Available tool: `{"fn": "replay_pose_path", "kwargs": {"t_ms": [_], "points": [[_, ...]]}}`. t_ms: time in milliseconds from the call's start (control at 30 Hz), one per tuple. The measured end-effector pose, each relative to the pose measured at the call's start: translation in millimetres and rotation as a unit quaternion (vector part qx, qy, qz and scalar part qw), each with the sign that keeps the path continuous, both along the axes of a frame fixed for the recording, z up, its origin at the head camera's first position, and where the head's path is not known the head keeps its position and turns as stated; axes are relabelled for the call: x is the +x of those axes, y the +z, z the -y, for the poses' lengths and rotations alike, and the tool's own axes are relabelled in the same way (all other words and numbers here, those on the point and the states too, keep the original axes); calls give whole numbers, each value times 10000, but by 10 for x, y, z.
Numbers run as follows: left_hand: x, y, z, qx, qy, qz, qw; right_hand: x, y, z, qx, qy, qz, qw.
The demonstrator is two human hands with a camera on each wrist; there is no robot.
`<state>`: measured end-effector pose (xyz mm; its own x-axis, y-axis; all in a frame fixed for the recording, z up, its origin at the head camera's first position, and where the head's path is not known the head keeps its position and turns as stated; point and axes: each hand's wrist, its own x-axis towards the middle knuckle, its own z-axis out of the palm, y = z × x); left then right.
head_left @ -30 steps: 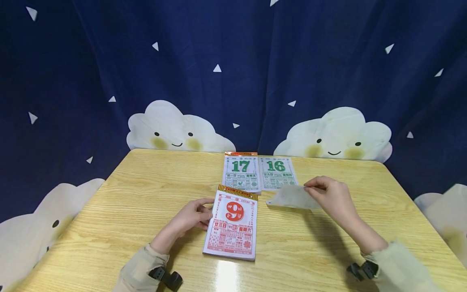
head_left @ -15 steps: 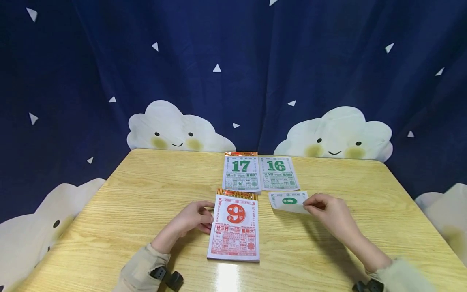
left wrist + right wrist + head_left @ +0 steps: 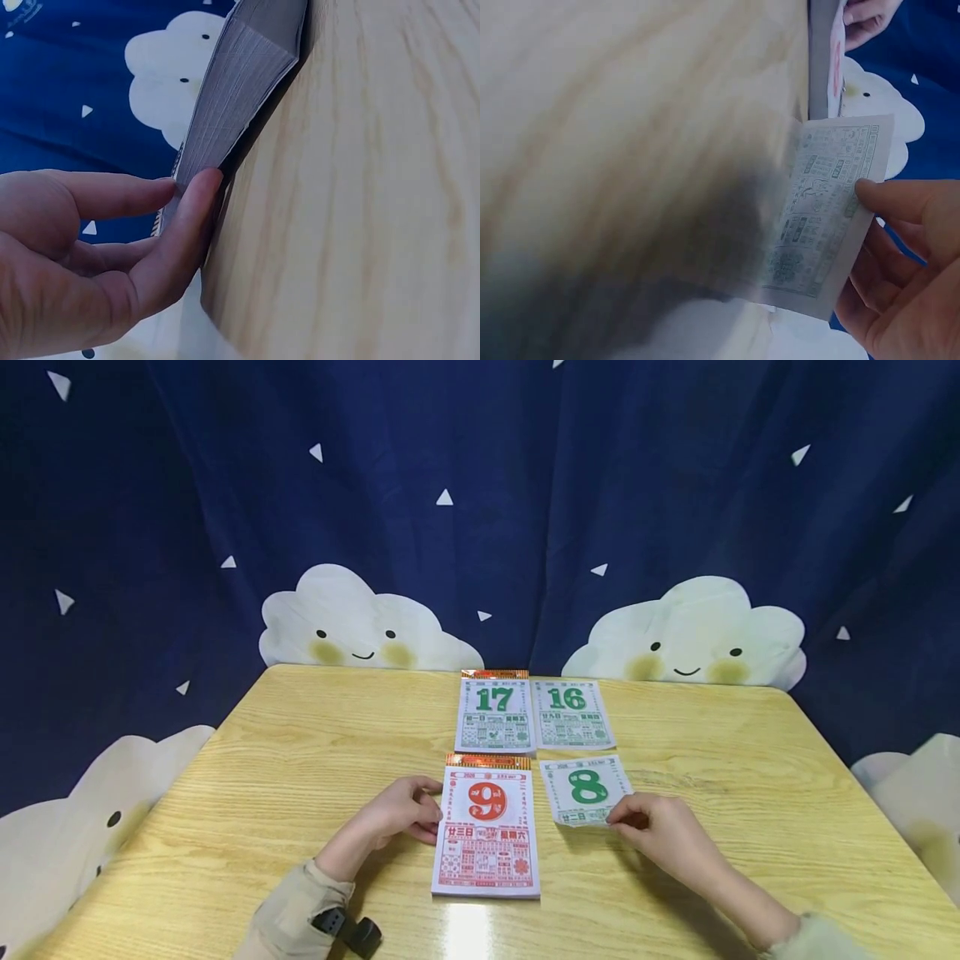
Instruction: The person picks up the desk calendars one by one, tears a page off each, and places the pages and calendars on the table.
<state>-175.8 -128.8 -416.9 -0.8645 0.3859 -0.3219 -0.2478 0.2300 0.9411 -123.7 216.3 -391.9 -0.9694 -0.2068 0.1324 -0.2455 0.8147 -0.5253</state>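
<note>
A thick tear-off calendar pad [image 3: 486, 852] showing a red 9 lies near the middle of the table. My left hand [image 3: 393, 814] holds its left edge; in the left wrist view, fingertips of the left hand [image 3: 105, 270] meet the pad's stacked page edges [image 3: 236, 82]. To the right of the pad is a thin calendar sheet [image 3: 587, 787] with a green 8. My right hand [image 3: 667, 835] pinches its lower right part, and the sheet's bottom bends up. Printing on the sheet [image 3: 817, 202] shows in the right wrist view, with the right thumb on its edge.
Behind the red pad lies another calendar pad [image 3: 495, 727] with a green 17. A sheet [image 3: 573, 718] with a green 16 lies at its right. A dark blue curtain [image 3: 480, 510] with clouds hangs behind the wooden table [image 3: 337, 727].
The right hand has brought the sheet down and nearer, so its green 8 now shows. The red 9 pad has turned straight and shifted slightly right and nearer, with the left hand at its edge.
</note>
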Motion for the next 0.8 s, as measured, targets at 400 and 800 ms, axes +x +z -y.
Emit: {"fn": "replay_pose_path", "kwargs": {"t_ms": [400, 800], "points": [[17, 34, -50, -258, 116, -153, 9995, 122, -146, 81, 605, 449, 149, 9970], [9, 9, -77, -326, 173, -149, 9992, 246, -141, 146, 1070, 497, 103, 9930]]}}
